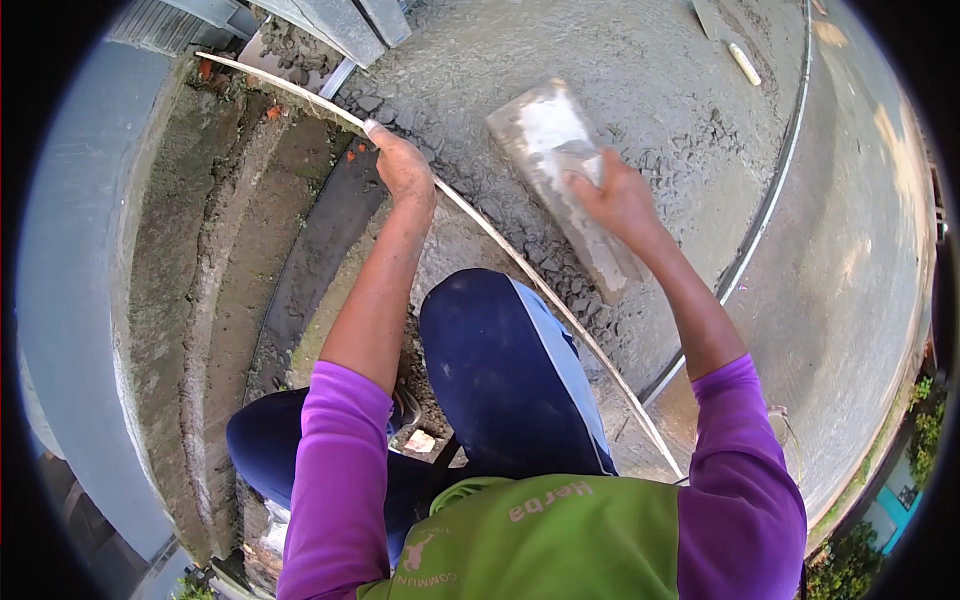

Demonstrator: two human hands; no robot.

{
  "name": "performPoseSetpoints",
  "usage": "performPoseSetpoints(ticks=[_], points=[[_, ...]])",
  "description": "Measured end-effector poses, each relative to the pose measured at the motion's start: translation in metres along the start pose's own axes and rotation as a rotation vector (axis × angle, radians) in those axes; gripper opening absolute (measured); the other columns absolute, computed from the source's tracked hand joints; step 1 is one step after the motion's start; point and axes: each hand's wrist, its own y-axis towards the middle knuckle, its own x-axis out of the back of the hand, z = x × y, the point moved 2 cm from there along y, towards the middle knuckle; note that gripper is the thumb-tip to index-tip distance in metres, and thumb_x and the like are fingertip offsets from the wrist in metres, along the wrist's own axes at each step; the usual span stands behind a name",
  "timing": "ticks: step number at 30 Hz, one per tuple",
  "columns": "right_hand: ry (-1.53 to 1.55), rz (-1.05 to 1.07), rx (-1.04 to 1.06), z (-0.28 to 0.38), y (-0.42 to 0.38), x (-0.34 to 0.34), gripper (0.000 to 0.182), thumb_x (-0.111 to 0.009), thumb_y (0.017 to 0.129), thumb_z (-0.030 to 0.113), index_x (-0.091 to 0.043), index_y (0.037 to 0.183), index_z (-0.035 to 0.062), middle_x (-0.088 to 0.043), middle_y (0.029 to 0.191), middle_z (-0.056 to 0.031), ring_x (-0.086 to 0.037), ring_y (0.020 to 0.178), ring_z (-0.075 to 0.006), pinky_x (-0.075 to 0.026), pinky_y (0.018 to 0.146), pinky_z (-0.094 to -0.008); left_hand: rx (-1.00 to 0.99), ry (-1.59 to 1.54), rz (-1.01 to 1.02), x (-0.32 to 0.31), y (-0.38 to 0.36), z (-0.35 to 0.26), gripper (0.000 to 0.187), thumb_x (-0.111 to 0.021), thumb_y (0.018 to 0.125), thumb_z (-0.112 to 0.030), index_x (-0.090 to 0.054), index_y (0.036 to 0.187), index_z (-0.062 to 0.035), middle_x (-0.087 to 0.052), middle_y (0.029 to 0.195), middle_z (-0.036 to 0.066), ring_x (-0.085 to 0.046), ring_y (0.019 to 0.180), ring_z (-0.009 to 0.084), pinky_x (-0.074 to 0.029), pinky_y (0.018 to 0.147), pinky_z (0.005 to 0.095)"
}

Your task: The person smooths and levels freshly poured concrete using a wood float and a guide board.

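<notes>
Right hand (622,200): closed around the handle of the float (565,185), centre-right of the frame.
Float: flat on wet cement (640,80), long axis running upper left to lower right.
Left hand (402,165): curled on the thin guide strip (500,245), left of the float.

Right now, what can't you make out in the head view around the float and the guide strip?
- Float handle: hidden under the right hand.
- Left hand fingertips: curled over the guide strip, so the grip is unclear.
- Strip's near end: hidden behind the purple sleeve.
- Pale stick-like item at the top: too small to identify.
- Feet: hidden by the knee.
</notes>
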Motion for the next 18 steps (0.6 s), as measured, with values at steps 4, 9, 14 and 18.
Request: performPoseSetpoints(ticks=[4,9,14,18], points=[[0.051,-0.310,-0.188,-0.114,-0.011,0.013,0.055,-0.071,0.088,0.044,-0.060,0.101,-0.0082,-0.069,0.081,-0.0290,-0.070,0.075,-0.0423,-0.056,0.069,-0.0491,0.005,0.032,0.001,0.000,-0.020,-0.009,0.104,-0.017,0.096,-0.075,-0.052,0.132,0.0162,-0.056,0.132,0.030,-0.055,0.119,0.0388,-0.038,0.106,0.0475],[-0.066,-0.249,-0.109,-0.046,0.026,-0.013,0.058,-0.067,0.089,0.042,-0.058,0.108,-0.0121,-0.070,0.089,-0.0314,-0.071,0.085,-0.0449,-0.057,0.074,-0.0505,0.011,0.024,-0.018,0.000,-0.018,-0.012,0.105,-0.018,0.096,-0.076,-0.052,0.130,0.0174,-0.056,0.130,0.031,-0.055,0.119,0.0398,-0.037,0.107,0.0473],[-0.113,-0.005,-0.084,0.066,0.088,-0.014,0.056,-0.063,0.092,0.042,-0.057,0.116,-0.0083,-0.072,0.092,-0.0267,-0.073,0.088,-0.0390,-0.059,0.077,-0.0469,-0.004,0.024,0.008,0.001,-0.010,-0.007,0.106,-0.017,0.096,-0.075,-0.051,0.131,0.0189,-0.055,0.133,0.033,-0.053,0.123,0.0414,-0.037,0.107,0.0474],[-0.165,-0.040,0.007,0.045,0.067,-0.016,0.061,-0.064,0.092,0.046,-0.056,0.119,-0.0090,-0.071,0.090,-0.0286,-0.073,0.086,-0.0397,-0.059,0.075,-0.0471,0.017,0.023,0.026,0.001,0.003,0.000,0.103,-0.017,0.097,-0.073,-0.052,0.130,0.0183,-0.056,0.131,0.034,-0.054,0.123,0.0425,-0.037,0.107,0.0467]])
